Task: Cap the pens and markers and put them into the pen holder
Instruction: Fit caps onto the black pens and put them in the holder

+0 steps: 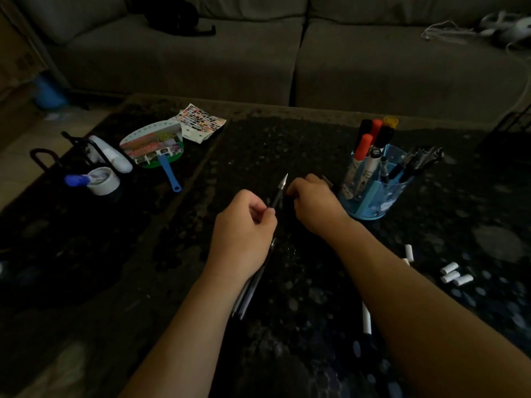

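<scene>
While the left hand (244, 225) pinches an uncapped pen (279, 192), the right hand (313, 202) sits curled beside the blue pen holder (373, 196), its contents hidden.

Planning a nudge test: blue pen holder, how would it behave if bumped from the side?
The pen holder looks like thin clear plastic, so probably light. Tall markers stand well above its rim and pens lean out to one side, so it may tip that way. Its wide round base likely slides on the table first.
</scene>
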